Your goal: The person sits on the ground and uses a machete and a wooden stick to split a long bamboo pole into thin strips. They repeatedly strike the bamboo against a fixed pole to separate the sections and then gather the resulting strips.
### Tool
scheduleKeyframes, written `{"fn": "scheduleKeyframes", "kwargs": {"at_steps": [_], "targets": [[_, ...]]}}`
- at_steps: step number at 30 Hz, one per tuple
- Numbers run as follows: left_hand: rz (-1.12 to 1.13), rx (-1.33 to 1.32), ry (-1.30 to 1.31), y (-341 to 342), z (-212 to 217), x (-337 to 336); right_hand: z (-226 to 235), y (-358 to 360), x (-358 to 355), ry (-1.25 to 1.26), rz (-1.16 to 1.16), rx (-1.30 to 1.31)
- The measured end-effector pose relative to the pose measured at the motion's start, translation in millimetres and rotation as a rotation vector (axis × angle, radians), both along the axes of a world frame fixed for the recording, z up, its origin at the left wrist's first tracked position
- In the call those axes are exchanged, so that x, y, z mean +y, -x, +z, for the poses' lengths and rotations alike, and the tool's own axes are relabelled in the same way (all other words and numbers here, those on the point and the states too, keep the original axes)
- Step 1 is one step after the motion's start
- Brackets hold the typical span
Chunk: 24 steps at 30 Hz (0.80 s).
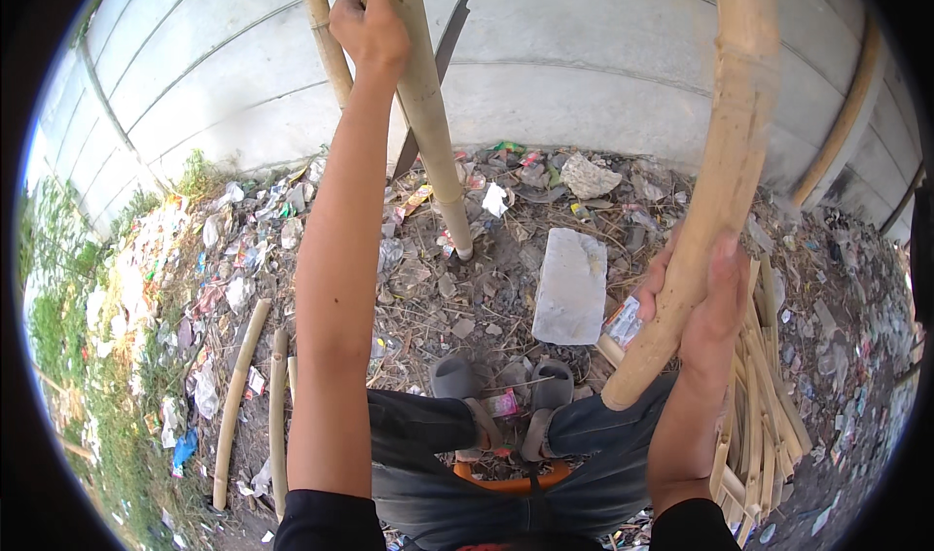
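Note:
My left hand (371, 24) is closed at the upper end of an upright bamboo pole (428, 94), whose foot rests on the littered ground. A dark flat metal blade (453, 34) slants across behind this pole, showing on both sides of it; whether it is wedged into the bamboo I cannot tell. In my right hand (715, 284) is a thick bamboo length (715, 162), held raised and tilted, its upper end blurred and running out of the top of the view. My right fingers wrap around its lower part.
A pale stone block (570, 286) lies ahead of my sandalled feet. Split bamboo strips (764, 405) are heaped at my right, and bamboo pieces (240, 405) lie at my left. Behind stands a grey panel wall (584, 65), with another bamboo pole (324, 35) near it. Litter covers the ground.

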<state>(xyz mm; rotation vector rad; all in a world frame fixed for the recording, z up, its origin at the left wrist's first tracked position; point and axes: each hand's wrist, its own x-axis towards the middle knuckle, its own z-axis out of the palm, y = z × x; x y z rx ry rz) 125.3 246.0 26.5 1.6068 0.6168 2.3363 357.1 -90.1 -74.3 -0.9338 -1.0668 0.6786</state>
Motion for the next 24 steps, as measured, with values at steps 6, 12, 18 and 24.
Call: {"fn": "scheduleKeyframes", "kwargs": {"at_steps": [6, 12, 18, 24], "targets": [[-0.063, 0.049, -0.026, -2.4, 1.8, -7.5, 38.0, 20.0, 24.0, -0.077, -0.082, -0.207], [0.058, -0.075, 0.015, -5.4, 7.8, -27.4, -108.6, 6.6, 15.9, 0.62, 0.213, -0.357], [0.004, -0.058, 0.038, 5.6, 3.4, -21.4, -68.0, 5.3, -11.8, 0.464, 0.244, 0.032], [-0.33, -0.048, 0.005, 58.7, 3.3, 2.3, -8.6, -36.9, -0.5, 0.029, -0.322, 0.316]]}}
